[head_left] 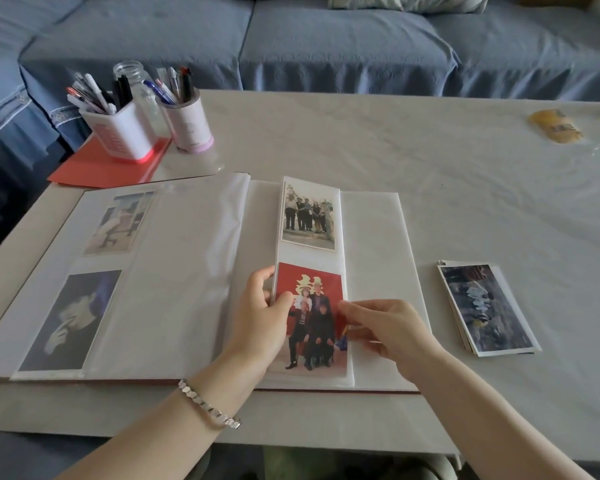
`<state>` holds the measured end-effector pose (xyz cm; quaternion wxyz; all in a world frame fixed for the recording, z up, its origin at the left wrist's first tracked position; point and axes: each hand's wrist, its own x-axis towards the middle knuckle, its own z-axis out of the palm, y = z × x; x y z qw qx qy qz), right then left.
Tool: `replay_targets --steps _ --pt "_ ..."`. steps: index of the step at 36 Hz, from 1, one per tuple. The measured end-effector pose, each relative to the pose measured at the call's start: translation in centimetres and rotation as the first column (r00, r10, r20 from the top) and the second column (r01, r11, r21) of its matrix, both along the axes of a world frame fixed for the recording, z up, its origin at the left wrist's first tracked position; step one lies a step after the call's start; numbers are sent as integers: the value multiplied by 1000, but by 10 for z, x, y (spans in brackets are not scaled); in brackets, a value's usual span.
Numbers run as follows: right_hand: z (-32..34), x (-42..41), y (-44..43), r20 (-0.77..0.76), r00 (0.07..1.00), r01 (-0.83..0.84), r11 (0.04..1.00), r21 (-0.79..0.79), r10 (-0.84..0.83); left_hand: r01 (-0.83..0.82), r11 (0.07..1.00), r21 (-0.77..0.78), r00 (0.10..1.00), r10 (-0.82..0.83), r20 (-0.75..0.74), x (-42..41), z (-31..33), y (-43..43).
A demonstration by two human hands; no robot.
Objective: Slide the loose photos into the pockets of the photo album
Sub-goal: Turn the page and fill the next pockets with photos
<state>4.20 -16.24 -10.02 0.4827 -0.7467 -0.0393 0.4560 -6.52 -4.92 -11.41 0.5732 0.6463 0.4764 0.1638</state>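
seating the red photo in the lower pocket

left hand (267, 313) pinching the raised album leaf (310, 271) at its left edge, thumb on the front. right hand (378, 323) narrow, fingertips on the red photo (312, 320) at its right edge. looks nearly seated in the lower pocket, below a group photo (309, 213). next, probably: press flush, then reach right to the loose stack (485, 306) on the table (395, 150), well apart from the photo album (187, 271).

Only one sign is readable: a large golden double-happiness character on the red backdrop of the lower photo (311, 320) in the photo album (194, 271). Above this photo, the print on the two pen holders (160, 128) is too blurred to read.
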Motion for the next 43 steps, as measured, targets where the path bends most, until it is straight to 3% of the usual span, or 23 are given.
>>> replay_targets --steps 8,16,27,30,33,35,39,41,43 --pt "-2 1 1 90 996 2 1000 -1 -2 6 1000 -10 1000 -6 9 -1 0 3" --pt "-6 -2 1 276 961 -17 999 -33 25 9 1000 5 1000 -9 0 -2 -1 2" --pt "-7 0 2 184 983 -18 1000 6 16 44 999 29 999 -44 12 -3 0 2" --pt "-11 3 -1 244 968 -47 998 -37 55 85 996 23 996 -86 37 0 4 -1" --pt "-10 9 -2 445 890 -60 992 -111 104 154 985 77 982 -161 95 5 12 -3" --pt "-2 14 1 506 860 -32 997 -67 62 254 963 86 953 -265 145 11 21 -6" --pt "33 27 8 200 975 55 981 186 -93 499 867 -7 854 -490 176 27 37 -11" --pt "45 38 11 268 963 15 995 103 -42 599 801 25 794 -597 114 30 45 -10" --pt "50 48 13 455 885 -45 990 -131 100 627 770 119 774 -633 12 28 48 -3"
